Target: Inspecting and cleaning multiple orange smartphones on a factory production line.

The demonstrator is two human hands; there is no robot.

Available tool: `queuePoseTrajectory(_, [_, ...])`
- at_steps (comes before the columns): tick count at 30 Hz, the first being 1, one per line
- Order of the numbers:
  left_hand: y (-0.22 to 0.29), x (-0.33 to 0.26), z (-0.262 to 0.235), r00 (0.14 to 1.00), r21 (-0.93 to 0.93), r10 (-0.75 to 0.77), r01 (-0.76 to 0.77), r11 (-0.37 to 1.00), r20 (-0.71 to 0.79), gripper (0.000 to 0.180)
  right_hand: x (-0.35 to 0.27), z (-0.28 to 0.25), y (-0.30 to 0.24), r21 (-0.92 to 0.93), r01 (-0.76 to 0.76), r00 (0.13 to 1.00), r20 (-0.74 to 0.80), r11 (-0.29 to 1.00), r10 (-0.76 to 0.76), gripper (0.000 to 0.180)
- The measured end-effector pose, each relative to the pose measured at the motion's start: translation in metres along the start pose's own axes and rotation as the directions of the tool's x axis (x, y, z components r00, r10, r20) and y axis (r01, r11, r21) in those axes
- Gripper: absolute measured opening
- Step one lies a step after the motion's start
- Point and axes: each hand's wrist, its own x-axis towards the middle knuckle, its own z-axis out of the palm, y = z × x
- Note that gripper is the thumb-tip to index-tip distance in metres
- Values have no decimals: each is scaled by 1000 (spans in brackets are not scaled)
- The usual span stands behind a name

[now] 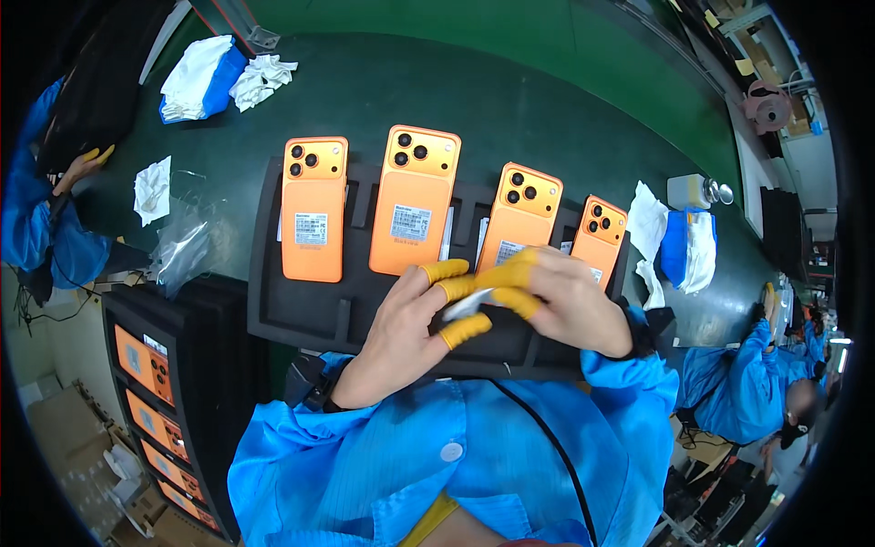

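My left hand [401, 333] and my right hand [570, 305], both with yellow finger cots, meet in front of my chest over the near side of a black foam tray [301, 319]. A small white piece [468, 304], blurred, is pinched between their fingertips; whether it is cloth or film I cannot tell. Several orange smartphones lie back up on the tray, each with a camera block and a label: one at the left [313, 228], a second [412, 205] beside it, a third [521, 214] partly behind my right fingers, and the rightmost [600, 232] beyond my right hand.
White cloths in a blue wrapper [202, 80] sit at the back left, another blue-wrapped stack [688, 251] at the right by a dispenser bottle [690, 191]. Clear plastic bags [182, 246] lie left. Stacked black trays [196, 342] hold more orange phones. Co-workers [743, 387] flank both sides.
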Motion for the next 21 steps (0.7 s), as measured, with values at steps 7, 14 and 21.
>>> queuePoseTrajectory(7, [-9,-1,-19,999,181,32,-26,983,-31,15,86,-10,44,-469,545,835,233,695,-498,21])
queuePoseTrajectory(14, [-14,-10,-17,991,388,-130,108,915,29,17,111,1,56,-479,639,769,381,601,-514,21])
queuePoseTrajectory(21, [-16,-11,-17,989,413,-147,122,902,31,19,113,2,58,-491,657,753,384,572,-535,20])
